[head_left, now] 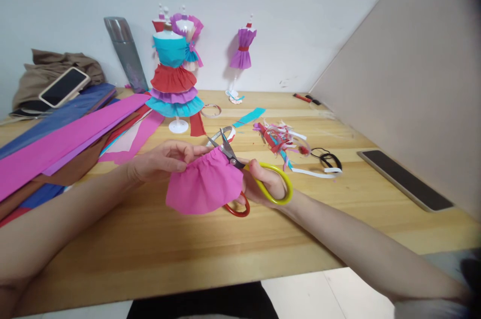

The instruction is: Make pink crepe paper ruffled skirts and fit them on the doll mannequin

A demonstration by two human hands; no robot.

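Observation:
My left hand pinches the gathered upper edge of a pink crepe-paper skirt, which flares out below in ruffles. In my right hand is a pair of scissors with one yellow and one red handle loop. Their blades are spread apart at the skirt's top edge and point away from me. My right thumb sits in the yellow loop, and some fingers of that hand are hidden behind the paper. Just beyond the blades lies a roll of tape, partly covered by them.
A mini dress form in tiered blue, red and purple paper stands behind, with others against the wall. Crepe-paper sheets cover the left side. Paper scraps, a black cord and a dark flat bar lie to the right.

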